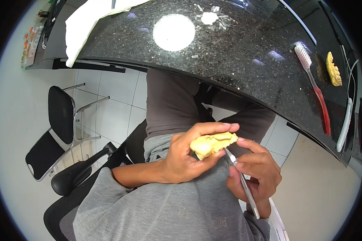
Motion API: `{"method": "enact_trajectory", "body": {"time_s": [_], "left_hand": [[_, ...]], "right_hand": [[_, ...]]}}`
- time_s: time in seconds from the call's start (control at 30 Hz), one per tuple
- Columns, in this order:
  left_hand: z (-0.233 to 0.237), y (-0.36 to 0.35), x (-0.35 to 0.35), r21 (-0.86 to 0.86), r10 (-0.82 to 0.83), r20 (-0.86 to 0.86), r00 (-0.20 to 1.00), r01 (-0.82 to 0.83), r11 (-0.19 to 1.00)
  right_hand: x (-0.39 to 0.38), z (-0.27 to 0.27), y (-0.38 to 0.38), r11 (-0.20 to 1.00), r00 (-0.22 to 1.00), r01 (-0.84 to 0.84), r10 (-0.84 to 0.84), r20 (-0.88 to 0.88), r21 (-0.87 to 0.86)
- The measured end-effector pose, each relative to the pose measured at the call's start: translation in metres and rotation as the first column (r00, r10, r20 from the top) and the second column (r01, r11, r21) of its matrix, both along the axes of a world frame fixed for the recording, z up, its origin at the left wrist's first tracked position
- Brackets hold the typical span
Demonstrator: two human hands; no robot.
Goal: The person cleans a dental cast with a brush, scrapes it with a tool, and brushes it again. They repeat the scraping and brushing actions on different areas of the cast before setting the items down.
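Observation:
My left hand (189,154) is closed around a yellow plaster dental cast (213,144), held in front of my grey shirt above my lap. Its thumb and fingers grip the cast from both sides, hiding part of it. Pinched in my right hand (257,170) is a slim metal scalpel (245,186), its handle slanting down to the right. The narrow tip meets the lower right edge of the cast, close to my left thumb; whether it touches cannot be made out.
On the dark speckled countertop (245,52) lie a toothbrush (315,88) with a red handle, another yellow dental cast (333,69) and a white corded handpiece (344,124). A bright white disc (173,33) and white cloth (82,28) are farther left. A black chair (61,114) stands at left.

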State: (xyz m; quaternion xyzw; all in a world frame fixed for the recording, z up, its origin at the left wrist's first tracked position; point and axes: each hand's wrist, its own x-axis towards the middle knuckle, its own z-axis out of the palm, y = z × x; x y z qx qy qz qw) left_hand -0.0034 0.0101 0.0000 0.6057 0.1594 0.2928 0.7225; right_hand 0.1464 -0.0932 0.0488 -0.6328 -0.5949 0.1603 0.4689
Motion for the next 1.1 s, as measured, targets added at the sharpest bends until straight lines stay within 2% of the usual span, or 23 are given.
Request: {"method": "enact_trajectory", "body": {"time_s": [0.03, 0.2, 0.37, 0.6, 1.1], "left_hand": [[0.002, 0.001, 0.0, 0.119, 0.001, -0.058, 0.998, 0.006, 0.993], [0.001, -0.004, -0.002, 0.016, 0.012, -0.062, 0.998, -0.011, 1.0], [-0.005, -0.007, -0.001, 0.029, 0.051, 0.005, 0.999, -0.051, 0.998], [-0.006, -0.008, -0.002, 0.038, 0.054, 0.011, 0.998, -0.054, 0.998], [-0.008, -0.003, -0.002, 0.084, 0.073, -0.073, 0.995, -0.067, 0.994]], "right_hand": [[-0.001, 0.0, 0.001, 1.0, 1.0, 0.007, -0.007, 0.014, 0.004], [-0.003, -0.001, 0.003, 1.0, 1.0, 0.013, -0.013, 0.022, -0.001], [-0.003, 0.001, 0.006, 0.999, 0.999, -0.02, 0.021, 0.049, -0.03], [-0.005, 0.0, 0.007, 0.999, 0.998, -0.014, 0.016, 0.059, -0.031], [-0.009, -0.012, 0.009, 1.0, 0.994, -0.007, 0.007, 0.112, 0.002]]}}
